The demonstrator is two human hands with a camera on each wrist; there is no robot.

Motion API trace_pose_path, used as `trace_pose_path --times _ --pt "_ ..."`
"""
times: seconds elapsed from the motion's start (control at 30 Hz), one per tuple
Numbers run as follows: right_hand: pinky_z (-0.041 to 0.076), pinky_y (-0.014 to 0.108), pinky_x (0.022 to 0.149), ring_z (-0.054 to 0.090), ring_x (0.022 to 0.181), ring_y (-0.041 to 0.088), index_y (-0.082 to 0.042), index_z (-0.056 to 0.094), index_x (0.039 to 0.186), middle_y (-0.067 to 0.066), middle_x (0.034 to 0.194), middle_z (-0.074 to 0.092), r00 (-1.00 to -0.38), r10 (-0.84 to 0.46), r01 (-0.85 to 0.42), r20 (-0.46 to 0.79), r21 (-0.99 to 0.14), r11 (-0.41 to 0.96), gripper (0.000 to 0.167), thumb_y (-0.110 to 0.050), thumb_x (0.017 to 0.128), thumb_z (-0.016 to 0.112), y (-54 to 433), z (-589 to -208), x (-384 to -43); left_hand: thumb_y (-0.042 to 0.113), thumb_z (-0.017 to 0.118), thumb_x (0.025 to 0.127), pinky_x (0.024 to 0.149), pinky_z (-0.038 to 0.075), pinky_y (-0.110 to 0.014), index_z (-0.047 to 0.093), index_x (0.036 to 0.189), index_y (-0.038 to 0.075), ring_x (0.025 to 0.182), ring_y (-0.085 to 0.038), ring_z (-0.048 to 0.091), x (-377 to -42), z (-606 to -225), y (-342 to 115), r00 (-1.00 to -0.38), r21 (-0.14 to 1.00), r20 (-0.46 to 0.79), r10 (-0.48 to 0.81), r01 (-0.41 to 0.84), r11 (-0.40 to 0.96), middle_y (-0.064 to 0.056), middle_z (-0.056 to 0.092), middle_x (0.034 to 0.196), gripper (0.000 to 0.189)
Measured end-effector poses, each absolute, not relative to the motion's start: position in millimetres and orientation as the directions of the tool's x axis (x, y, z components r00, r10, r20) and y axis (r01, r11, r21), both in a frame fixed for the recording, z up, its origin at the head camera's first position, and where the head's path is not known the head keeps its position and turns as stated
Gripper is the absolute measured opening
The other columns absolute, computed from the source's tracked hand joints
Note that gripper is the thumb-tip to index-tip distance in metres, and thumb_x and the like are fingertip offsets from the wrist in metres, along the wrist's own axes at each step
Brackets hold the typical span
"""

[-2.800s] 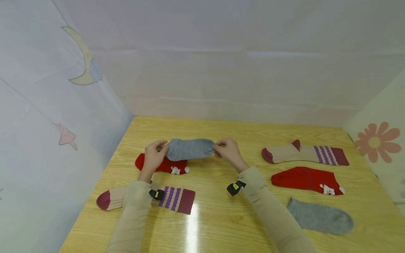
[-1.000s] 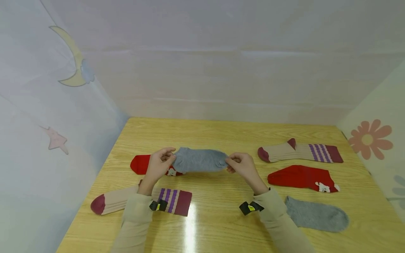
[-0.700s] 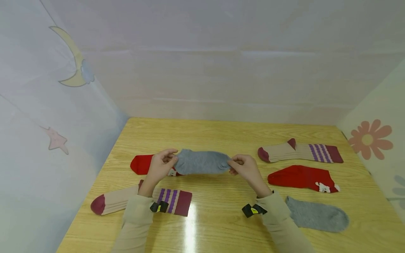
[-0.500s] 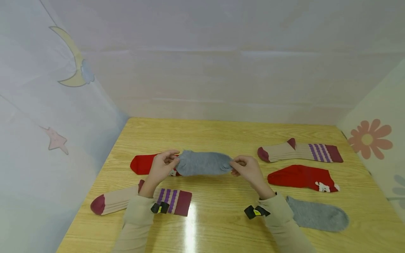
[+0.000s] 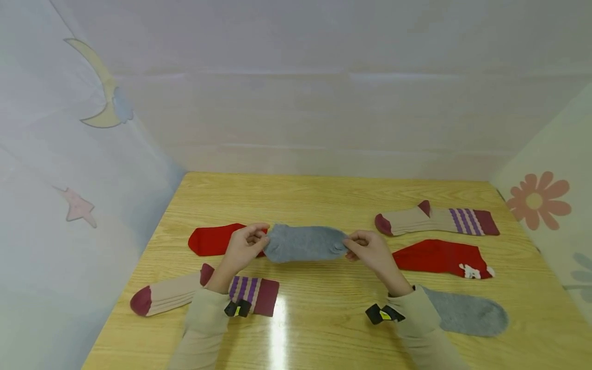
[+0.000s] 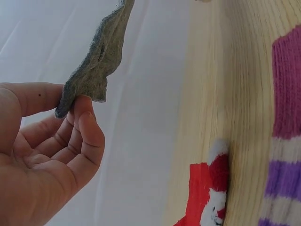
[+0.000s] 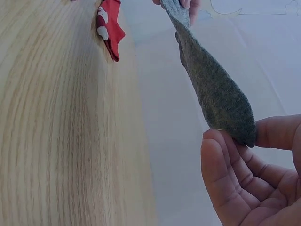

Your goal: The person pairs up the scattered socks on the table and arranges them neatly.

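A grey sock (image 5: 305,243) is stretched sideways between my two hands, held up off the table. My left hand (image 5: 245,246) pinches its left end between thumb and fingers, as the left wrist view confirms with the grey sock (image 6: 96,61) rising from the fingertips. The rounded right end is pinched by my right hand (image 5: 372,254); in the right wrist view the grey sock (image 7: 221,99) slants down into that grip. Behind the left hand lies a red sock (image 5: 215,240), partly covered. A beige sock with purple stripes (image 5: 173,294) lies under the left wrist.
On the right of the wooden table (image 5: 324,318) lie a second beige striped sock (image 5: 444,220), a red sock with a white animal figure (image 5: 439,256) and another grey sock (image 5: 472,312), partly behind the right sleeve. A pale cloth backdrop (image 5: 296,118) stands behind the table.
Both hands have carried the grey sock to the right and toward me, keeping it stretched. The view has shifted slightly, and the other socks lie as before.
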State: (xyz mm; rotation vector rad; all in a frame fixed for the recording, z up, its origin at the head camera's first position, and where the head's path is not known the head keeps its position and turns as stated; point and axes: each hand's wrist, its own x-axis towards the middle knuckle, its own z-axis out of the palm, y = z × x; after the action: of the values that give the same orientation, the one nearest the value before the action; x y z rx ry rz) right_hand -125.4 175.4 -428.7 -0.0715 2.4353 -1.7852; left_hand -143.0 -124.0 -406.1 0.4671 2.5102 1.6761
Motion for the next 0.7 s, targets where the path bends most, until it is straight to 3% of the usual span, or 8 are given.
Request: trace_pose_path --times 0.33,0.7 --pt "0.053 0.036 0.059 0.062 0.062 0.031 0.011 0.061 0.091 0.015 0.070 0.063 -0.990 -0.100 0.061 -0.095 -0.951 0.304 0.018 -0.006 0.087 0.060 185.6 -427.3 -115.9 -0.007 0.056 0.085 0.063 0.049 -0.023 0.053 0.115 -0.014 0.076 -0.030 0.058 -139.1 -406.4 -116.1 -0.921 0.915 0.127 0.369 0.253 0.315 -0.019 0.059 0.085 0.031" --pt "0.053 0.034 0.058 0.062 0.060 0.028 0.011 0.062 0.089 0.017 0.070 0.064 -0.990 -0.110 0.047 -0.089 -0.939 0.341 0.017 -0.005 0.087 0.059 195.2 -425.7 -108.8 -0.008 0.057 0.084 0.065 0.048 -0.025 0.054 0.113 -0.014 0.075 -0.025 0.056 -135.6 -404.2 -109.2 -0.898 0.895 0.125 0.421 0.285 0.342 -0.018 0.058 0.084 0.030"
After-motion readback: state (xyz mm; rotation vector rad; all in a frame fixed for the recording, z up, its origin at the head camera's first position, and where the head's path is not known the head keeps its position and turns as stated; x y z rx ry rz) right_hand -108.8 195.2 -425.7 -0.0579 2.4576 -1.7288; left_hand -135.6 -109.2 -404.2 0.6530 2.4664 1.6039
